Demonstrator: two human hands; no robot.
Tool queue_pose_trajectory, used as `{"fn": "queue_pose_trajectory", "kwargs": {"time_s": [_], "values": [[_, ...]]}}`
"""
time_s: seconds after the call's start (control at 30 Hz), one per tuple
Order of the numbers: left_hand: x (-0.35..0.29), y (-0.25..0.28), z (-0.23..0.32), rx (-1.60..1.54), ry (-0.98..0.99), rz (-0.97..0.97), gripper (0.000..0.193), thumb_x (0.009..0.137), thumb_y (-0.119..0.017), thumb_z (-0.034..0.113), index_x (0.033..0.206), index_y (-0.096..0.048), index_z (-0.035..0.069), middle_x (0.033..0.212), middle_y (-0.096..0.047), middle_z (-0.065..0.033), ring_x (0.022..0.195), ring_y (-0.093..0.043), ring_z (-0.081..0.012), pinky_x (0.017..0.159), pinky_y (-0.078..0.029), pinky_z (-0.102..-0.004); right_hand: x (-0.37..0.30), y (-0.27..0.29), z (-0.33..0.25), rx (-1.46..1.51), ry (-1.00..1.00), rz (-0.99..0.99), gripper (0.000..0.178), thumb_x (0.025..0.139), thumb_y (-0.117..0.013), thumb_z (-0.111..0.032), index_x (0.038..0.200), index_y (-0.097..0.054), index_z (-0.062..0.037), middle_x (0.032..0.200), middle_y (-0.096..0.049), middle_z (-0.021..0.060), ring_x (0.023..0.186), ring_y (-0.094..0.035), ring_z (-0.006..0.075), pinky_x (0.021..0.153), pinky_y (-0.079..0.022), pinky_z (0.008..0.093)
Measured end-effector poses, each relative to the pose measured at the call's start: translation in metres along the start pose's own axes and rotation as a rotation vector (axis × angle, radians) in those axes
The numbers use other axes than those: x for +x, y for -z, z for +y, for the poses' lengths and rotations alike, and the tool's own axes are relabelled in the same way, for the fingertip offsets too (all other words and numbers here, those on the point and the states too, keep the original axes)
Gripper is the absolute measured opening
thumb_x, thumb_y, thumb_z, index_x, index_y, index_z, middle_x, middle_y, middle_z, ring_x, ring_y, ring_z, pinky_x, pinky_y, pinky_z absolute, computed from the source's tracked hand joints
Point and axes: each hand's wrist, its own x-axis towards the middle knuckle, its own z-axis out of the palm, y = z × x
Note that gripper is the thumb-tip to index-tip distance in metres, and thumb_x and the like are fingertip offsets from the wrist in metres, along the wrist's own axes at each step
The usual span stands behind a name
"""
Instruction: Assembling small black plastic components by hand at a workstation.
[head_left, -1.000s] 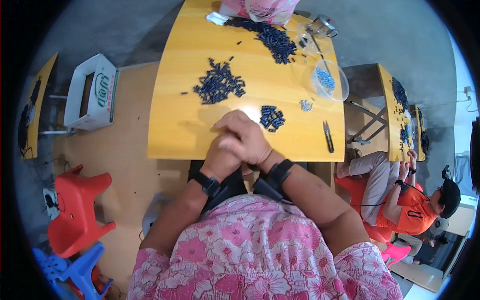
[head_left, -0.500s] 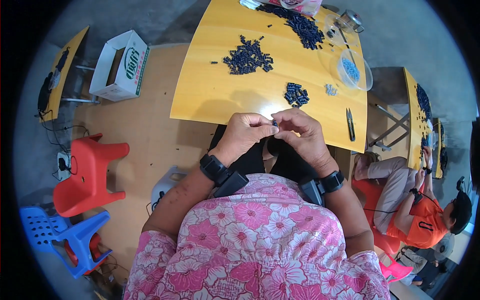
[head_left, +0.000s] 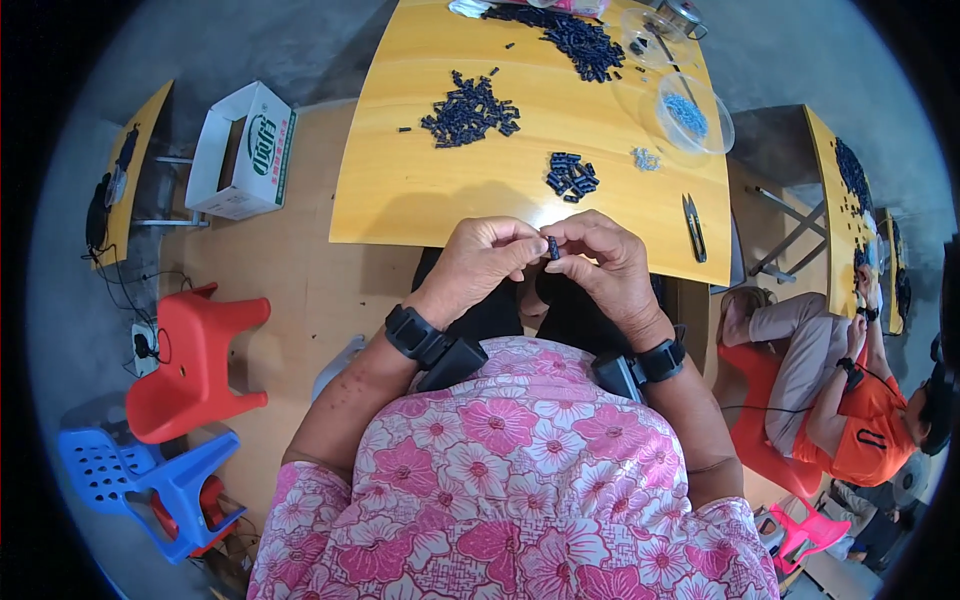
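Note:
A small dark, ribbed cylindrical piece (head_left: 553, 248) is pinched upright between the thumb and index finger of my right hand (head_left: 608, 272). Against its left side, the thumb and forefinger of my left hand (head_left: 482, 262) press together; anything tiny between them is hidden. Both hands meet just off the near edge of the yellow table (head_left: 400, 205), above my lap. Beyond them lies a little heap of similar dark pieces (head_left: 571, 177). A larger pile of the pieces (head_left: 470, 112) sits farther left.
Black thread snips (head_left: 694, 228) lie at the table's right. Small clear bits (head_left: 645, 158) are near a clear bowl of blue bits (head_left: 686, 116). A big dark pile (head_left: 585, 48) and a metal mug (head_left: 682, 18) stand farther back. A co-worker in orange (head_left: 862, 440) sits at right.
The dark piece now shows more fully between my right fingertips, while my left fingertips have shifted slightly left. The table appears shifted up and left in view. The co-worker's hands have moved.

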Motion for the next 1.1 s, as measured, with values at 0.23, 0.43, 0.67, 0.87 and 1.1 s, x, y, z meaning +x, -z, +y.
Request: {"fn": "queue_pose_trajectory", "kwargs": {"time_s": [0.23,0.43,0.67,0.87,1.1], "values": [[0.002,-0.010,0.002,-0.083,-0.022,-0.039,0.026,0.098,-0.064,0.028,0.104,-0.070,0.003,0.092,-0.067,0.0002,0.082,-0.061,-0.0059,0.071,-0.051,-0.0223,-0.004,0.006,0.004,-0.008,0.023,0.076,0.028,0.075,-0.079,-0.001,0.102,-0.071,-0.0033,0.091,-0.067,0.0062,0.080,-0.064,0.0144,0.074,-0.055,0.0271],[0.006,-0.019,0.002,-0.081,-0.029,-0.063,0.027,0.099,-0.061,0.027,0.106,-0.069,0.002,0.092,-0.067,-0.0004,0.082,-0.061,-0.0057,0.071,-0.051,-0.0219,-0.010,0.013,0.004,-0.052,0.030,0.096,0.028,0.075,-0.080,-0.003,0.102,-0.071,-0.0037,0.090,-0.067,0.0057,0.080,-0.064,0.0146,0.074,-0.054,0.0266],[0.003,-0.001,-0.005,-0.110,-0.040,0.020,0.018,0.097,-0.062,0.015,0.107,-0.069,0.000,0.089,-0.066,-0.0012,0.076,-0.058,-0.0054,0.068,-0.050,-0.0198,-0.050,0.089,-0.027,0.129,-0.239,0.207,0.027,0.079,-0.072,0.001,0.106,-0.071,-0.0023,0.094,-0.067,0.0008,0.086,-0.061,0.0097,0.080,-0.050,0.0246],[0.007,0.013,-0.021,-0.084,-0.042,0.105,0.015,0.096,-0.063,0.012,0.105,-0.069,0.001,0.097,-0.069,-0.0033,0.078,-0.060,-0.0060,0.067,-0.050,-0.0206,-0.122,0.158,-0.041,0.063,-0.407,0.400,0.026,0.077,-0.072,0.002,0.103,-0.070,-0.0003,0.087,-0.066,-0.0015,0.078,-0.060,0.0064,0.073,-0.047,0.0208],[0.014,0.014,-0.023,0.064,-0.058,0.162,0.014,0.095,-0.064,0.011,0.103,-0.071,0.002,0.095,-0.071,-0.0011,0.079,-0.060,-0.0047,0.069,-0.050,-0.0211,-0.153,0.134,0.059,-0.755,-0.547,0.335,0.032,0.079,-0.072,0.002,0.111,-0.067,0.0018,0.086,-0.068,0.0070,0.076,-0.064,0.0099,0.070,-0.050,0.0246]]}}
